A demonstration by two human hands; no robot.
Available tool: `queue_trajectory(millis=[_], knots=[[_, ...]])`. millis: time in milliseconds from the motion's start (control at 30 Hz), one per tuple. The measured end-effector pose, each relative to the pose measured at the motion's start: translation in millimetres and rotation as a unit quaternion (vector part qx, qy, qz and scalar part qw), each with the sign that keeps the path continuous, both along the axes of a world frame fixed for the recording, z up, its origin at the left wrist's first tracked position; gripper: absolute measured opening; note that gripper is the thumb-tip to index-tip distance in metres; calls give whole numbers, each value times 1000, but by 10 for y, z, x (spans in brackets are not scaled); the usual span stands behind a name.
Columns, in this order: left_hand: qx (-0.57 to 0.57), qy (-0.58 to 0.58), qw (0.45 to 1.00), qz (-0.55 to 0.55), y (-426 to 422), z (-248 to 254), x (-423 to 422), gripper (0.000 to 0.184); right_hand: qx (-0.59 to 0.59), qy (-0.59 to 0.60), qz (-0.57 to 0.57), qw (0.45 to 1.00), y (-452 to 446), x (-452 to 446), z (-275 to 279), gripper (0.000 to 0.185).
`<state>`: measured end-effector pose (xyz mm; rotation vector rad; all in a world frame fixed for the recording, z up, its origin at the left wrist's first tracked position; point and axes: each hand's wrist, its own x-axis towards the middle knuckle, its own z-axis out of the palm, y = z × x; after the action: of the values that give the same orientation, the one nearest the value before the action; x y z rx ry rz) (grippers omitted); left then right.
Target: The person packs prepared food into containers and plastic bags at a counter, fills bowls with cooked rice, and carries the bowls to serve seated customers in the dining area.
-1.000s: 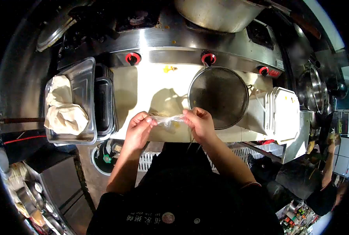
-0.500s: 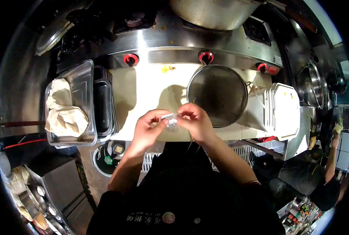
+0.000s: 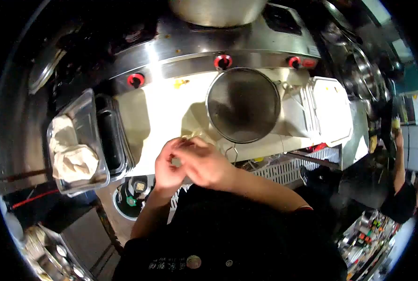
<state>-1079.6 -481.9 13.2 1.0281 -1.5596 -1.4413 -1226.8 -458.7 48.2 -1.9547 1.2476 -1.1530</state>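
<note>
My left hand (image 3: 168, 165) and my right hand (image 3: 207, 164) are together over the counter's front edge, the right partly covering the left. The fingers of both are curled and blurred by motion. A pale, see-through bit of plastic (image 3: 195, 136) seems to show just behind the fingertips; which hand grips it is hidden. Beyond my right hand, a round mesh strainer (image 3: 243, 105) lies on the pale counter (image 3: 162, 112).
At left, a clear tray (image 3: 89, 122) holds crumpled cloths (image 3: 75, 161), beside stacked black trays (image 3: 109, 136). White lids or containers (image 3: 331, 110) stand at right. Behind are the stove's red knobs (image 3: 223, 62) and a large pot (image 3: 218, 11). Another person's arm (image 3: 399, 159) shows far right.
My hands have come together, and the plastic that was stretched between them is now mostly hidden. The view has turned and shifted, so the counter, strainer and trays appear moved and tilted.
</note>
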Motion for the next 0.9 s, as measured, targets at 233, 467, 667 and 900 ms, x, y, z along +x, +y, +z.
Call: queue_trajectory(millis=[233, 467, 667, 900], knots=[[62, 87, 993, 58, -27, 48, 149, 19, 369, 10, -301, 879, 777, -570, -493, 43], [90, 58, 990, 91, 64, 213, 192, 15, 714, -378, -154, 570, 1308, -394, -1662, 60], [119, 143, 982, 45, 18, 430, 200, 10, 526, -380, -174, 741, 1423, -66, -2105, 31], [18, 156, 984, 82, -148, 447, 231, 11, 474, -344, -298, 754, 1800, -639, -729, 26]])
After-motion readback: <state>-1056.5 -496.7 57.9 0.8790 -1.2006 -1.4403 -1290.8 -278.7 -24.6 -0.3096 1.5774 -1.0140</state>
